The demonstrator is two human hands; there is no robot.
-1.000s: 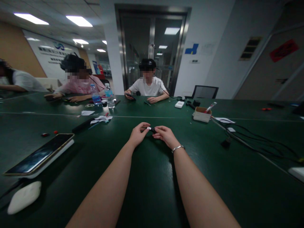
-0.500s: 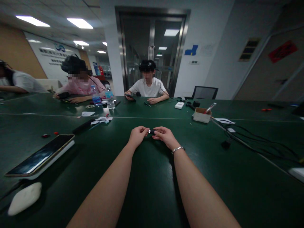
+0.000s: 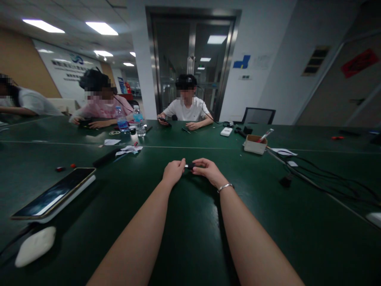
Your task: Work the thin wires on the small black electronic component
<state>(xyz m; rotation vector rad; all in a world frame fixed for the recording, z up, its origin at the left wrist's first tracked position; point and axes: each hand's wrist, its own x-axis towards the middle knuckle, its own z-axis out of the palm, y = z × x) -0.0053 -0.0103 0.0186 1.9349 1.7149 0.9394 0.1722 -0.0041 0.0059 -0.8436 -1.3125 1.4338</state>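
Note:
Between my two hands, above the green table [image 3: 190,222], is a small black object with a shiny silver end [image 3: 189,167], too small for me to name its kind. My left hand [image 3: 174,173] is closed, its thumb and fingertips pinched at the silver end on the left. On the black end my right hand [image 3: 207,171] has its thumb and fingers closed, and a silver bangle [image 3: 225,187] circles that wrist. The fingers cover part of the object.
At left lie a phone [image 3: 56,194] on a white block and a pale rounded object [image 3: 35,246]. Beyond my hands are crumpled paper [image 3: 129,149], water bottles [image 3: 139,121], and a small box [image 3: 255,144] with a pen. Black cables [image 3: 321,171] run at right. Co-workers sit opposite.
The view has shifted slightly. My left fingers have straightened a little, and the object lies more level, with its silver end showing more plainly. Both hands stay on it.

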